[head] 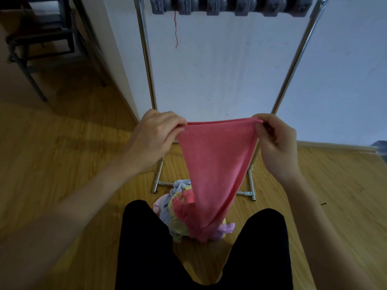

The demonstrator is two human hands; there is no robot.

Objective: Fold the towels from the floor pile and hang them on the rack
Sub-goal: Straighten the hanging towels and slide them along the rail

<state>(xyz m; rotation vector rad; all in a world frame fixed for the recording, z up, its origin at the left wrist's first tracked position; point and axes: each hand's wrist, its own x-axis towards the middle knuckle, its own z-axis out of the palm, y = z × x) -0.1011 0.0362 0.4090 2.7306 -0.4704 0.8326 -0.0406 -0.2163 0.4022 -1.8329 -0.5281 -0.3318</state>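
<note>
- Wooden floor under us, white wall behind; a metal rack stands against the wall, grey clips along its top bar, a red thread dangling from one.
- We hold a pink towel up in front of the rack, top edge stretched level between both hands.
- Our left hand pinches the left top corner, fingers curled over the cloth; our right hand pinches the right top corner between thumb and fingers.
- Both forearms reach forward, hands level and well apart.
- Towel narrows downward; its tail touches the pile of mixed towels on the floor, between our legs and the rack's base.
- Step, as we judge it: squaring the towel before the first fold.
- Next move likely calls for lifting the tail free of the pile, then bringing the corners together.
</note>
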